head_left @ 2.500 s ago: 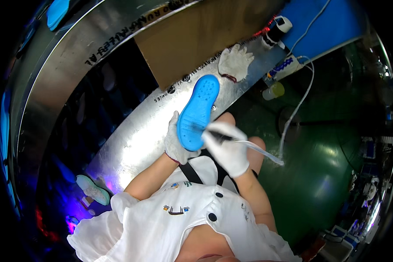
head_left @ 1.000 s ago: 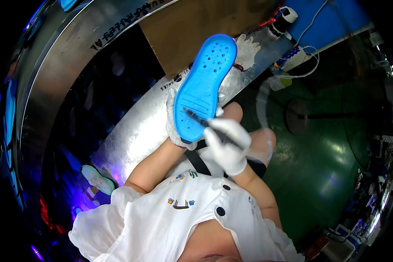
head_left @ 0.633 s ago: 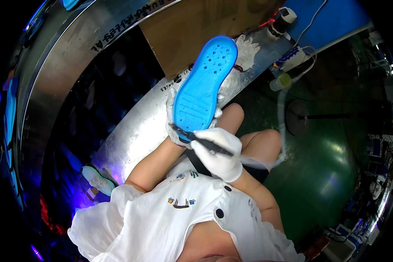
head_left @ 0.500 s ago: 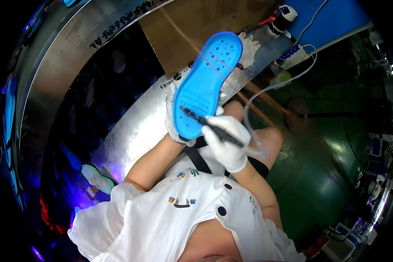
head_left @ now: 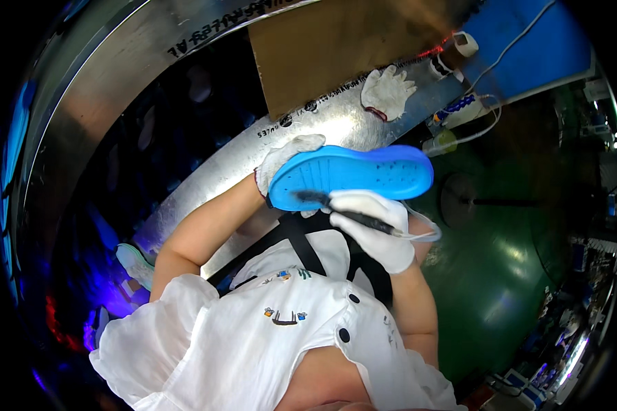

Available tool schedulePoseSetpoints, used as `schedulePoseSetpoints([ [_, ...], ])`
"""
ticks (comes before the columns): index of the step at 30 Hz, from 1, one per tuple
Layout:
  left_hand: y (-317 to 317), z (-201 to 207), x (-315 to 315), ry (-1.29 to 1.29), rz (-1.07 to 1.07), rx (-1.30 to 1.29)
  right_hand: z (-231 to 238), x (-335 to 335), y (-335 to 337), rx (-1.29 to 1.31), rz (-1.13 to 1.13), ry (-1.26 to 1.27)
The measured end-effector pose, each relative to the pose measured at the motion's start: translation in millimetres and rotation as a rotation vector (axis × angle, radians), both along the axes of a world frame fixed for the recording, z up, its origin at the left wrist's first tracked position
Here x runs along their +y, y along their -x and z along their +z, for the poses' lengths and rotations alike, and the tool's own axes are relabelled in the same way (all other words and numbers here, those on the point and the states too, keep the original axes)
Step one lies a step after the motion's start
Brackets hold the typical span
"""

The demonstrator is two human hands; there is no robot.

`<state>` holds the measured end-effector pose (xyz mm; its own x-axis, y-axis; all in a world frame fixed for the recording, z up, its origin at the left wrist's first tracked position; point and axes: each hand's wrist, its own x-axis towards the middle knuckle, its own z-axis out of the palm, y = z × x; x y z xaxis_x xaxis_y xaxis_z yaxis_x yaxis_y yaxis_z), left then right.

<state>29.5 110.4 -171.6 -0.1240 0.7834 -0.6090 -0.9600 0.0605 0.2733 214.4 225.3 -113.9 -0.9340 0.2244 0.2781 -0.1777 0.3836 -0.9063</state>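
My left hand (head_left: pixel 280 163), in a white knit glove, grips a bright blue shoe sole (head_left: pixel 370 168) by its left end. The sole lies nearly crosswise, its inner face up, with small holes toward the right end and grooves toward the left. Closed round a thin black brush (head_left: pixel 363 220) is my right hand (head_left: pixel 380 236), in a smooth white glove. A pale tube (head_left: pixel 428 234) trails from the brush's back end. The dark, blurred tip is over the sole's near edge at its left part; whether it touches, I cannot tell.
Beyond my hands curves a metal ledge (head_left: pixel 233 164) with a loose glove (head_left: pixel 387 94) and a cardboard sheet (head_left: pixel 315 61). A light shoe sole (head_left: pixel 134 264) lies at the left. A capped container (head_left: pixel 445 140) and a blue panel (head_left: pixel 521 44) are at the far right.
The blue sole has turned clockwise from upright to nearly crosswise and come lower. My right hand has shifted slightly right with the brush. The loose glove on the ledge is now fully uncovered.
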Motion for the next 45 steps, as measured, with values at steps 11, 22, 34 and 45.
schedulePoseSetpoints([
  [11, 32, -26, 5, -0.487, -0.336, 0.381, 20, -7, -11, -0.004, 0.098, -0.618],
  [22, 40, -21, 0, -0.210, -0.568, 1.729, 37, -10, -22, 0.061, 0.046, -0.661],
  [34, 41, 55, -25, -0.001, -0.297, 0.865, 43, -3, -25, 0.079, 0.017, -0.879],
  [45, 60, 42, -60, -0.252, -0.226, 0.415, 32, 14, -20, 0.273, -0.143, -0.626],
])
